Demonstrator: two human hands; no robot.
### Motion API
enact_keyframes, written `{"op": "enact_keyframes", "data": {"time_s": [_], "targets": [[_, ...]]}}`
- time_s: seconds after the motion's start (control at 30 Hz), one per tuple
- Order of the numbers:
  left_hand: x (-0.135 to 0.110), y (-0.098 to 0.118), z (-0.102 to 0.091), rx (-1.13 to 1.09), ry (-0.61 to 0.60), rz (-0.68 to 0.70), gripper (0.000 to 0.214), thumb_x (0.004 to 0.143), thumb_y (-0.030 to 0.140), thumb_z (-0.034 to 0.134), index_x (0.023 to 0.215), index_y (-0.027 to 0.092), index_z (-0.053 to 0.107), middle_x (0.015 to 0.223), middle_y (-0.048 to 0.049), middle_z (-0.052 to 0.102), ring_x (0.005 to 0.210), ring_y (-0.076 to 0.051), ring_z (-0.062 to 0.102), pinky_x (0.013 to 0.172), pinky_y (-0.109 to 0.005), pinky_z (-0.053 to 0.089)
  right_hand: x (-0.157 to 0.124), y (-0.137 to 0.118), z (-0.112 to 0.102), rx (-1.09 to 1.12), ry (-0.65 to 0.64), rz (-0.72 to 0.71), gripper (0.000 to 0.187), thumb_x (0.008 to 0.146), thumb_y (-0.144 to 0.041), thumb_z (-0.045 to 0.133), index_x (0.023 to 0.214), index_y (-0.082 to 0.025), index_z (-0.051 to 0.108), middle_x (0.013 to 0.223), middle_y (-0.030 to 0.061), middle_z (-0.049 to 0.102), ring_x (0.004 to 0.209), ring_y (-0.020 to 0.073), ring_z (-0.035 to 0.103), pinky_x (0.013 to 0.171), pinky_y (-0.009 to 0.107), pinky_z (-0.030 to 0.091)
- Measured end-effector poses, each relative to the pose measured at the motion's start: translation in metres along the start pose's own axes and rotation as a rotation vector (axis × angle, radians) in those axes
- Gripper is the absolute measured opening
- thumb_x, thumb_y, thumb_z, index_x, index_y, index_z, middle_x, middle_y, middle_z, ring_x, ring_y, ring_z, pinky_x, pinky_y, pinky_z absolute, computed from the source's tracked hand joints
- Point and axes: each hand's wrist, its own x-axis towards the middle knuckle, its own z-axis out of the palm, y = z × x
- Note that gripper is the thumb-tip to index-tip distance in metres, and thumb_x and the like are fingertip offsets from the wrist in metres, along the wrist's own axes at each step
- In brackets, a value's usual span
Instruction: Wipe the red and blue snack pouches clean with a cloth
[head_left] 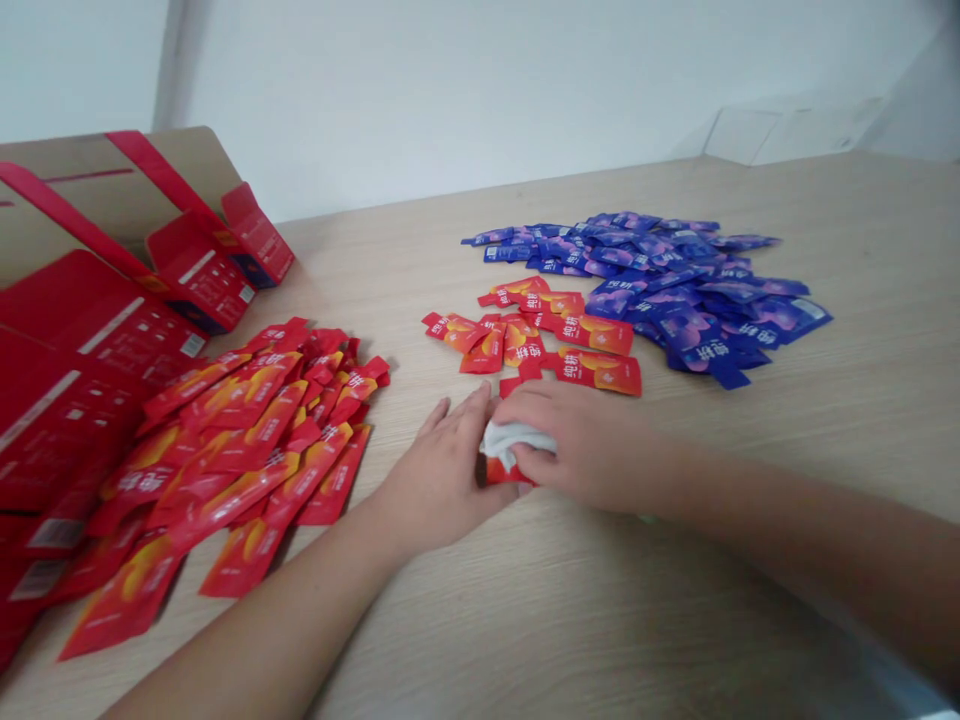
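The grip is pressed together: the right hand (pixel 581 445) and left hand (pixel 442 465) close on a white cloth (pixel 514 442) wrapped round a red sachet (pixel 506 474), which sits on the wooden surface (pixel 660 590), just below loose red sachets (pixel 589 335) beside purple sachets (pixel 675 330).

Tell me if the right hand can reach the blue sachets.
Probably yes: only bare table separates the right hand from the blue sachets, though its fingers press a white cloth.
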Motion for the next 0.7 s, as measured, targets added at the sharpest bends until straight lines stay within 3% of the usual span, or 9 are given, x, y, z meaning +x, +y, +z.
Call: {"op": "enact_keyframes", "data": {"time_s": [0.1, 0.17, 0.5, 0.7], "targets": [[0.0, -0.003, 0.002, -0.009, -0.004, 0.011, 0.11, 0.089, 0.05, 0.077, 0.171, 0.018, 0.012, 0.17, -0.024, 0.043, 0.16, -0.037, 0.041, 0.134, -0.067, 0.019, 0.0, -0.01, -0.005, 0.104, -0.185, -0.009, 0.015, 0.091, -0.018, 0.069, 0.104, -0.024, 0.074, 0.109, 0.0055, 0.077, 0.097, 0.0265, 0.071, 0.088, 0.039, 0.054], [0.0, -0.004, 0.003, -0.009, -0.008, 0.015, 0.114, 0.088, 0.051, 0.078, 0.172, 0.016, 0.009, 0.169, -0.0246, 0.045, 0.159, -0.037, 0.043, 0.134, -0.066, 0.018, 0.002, -0.009, -0.003, 0.123, -0.236, 0.001, 0.011, 0.09, -0.019, 0.069, 0.097, -0.025, 0.073, 0.103, 0.0034, 0.077, 0.092, 0.0252, 0.07, 0.082, 0.038, 0.053], [0.001, 0.002, 0.001, -0.004, 0.032, 0.015, 0.104, 0.091, 0.05, 0.078, 0.17, 0.016, 0.018, 0.175, -0.0217, 0.036, 0.16, -0.038, 0.04, 0.134, -0.065, 0.022, 0.008, 0.009, 0.009, 0.01, -0.151, -0.041, 0.015, 0.09, -0.016, 0.069, 0.103, -0.021, 0.071, 0.113, 0.0089, 0.076, 0.108, 0.0306, 0.069, 0.099, 0.045, 0.05], [0.003, 0.009, -0.007, -0.043, 0.019, -0.04, 0.091, 0.096, 0.05, 0.073, 0.165, 0.013, 0.027, 0.161, -0.0241, 0.053, 0.142, -0.04, 0.06, 0.127, -0.066, 0.035, 0.013, 0.019, 0.011, 0.006, -0.11, -0.015, 0.023, 0.091, -0.015, 0.068, 0.113, -0.02, 0.07, 0.123, 0.0113, 0.075, 0.116, 0.0313, 0.068, 0.103, 0.047, 0.05]]}}
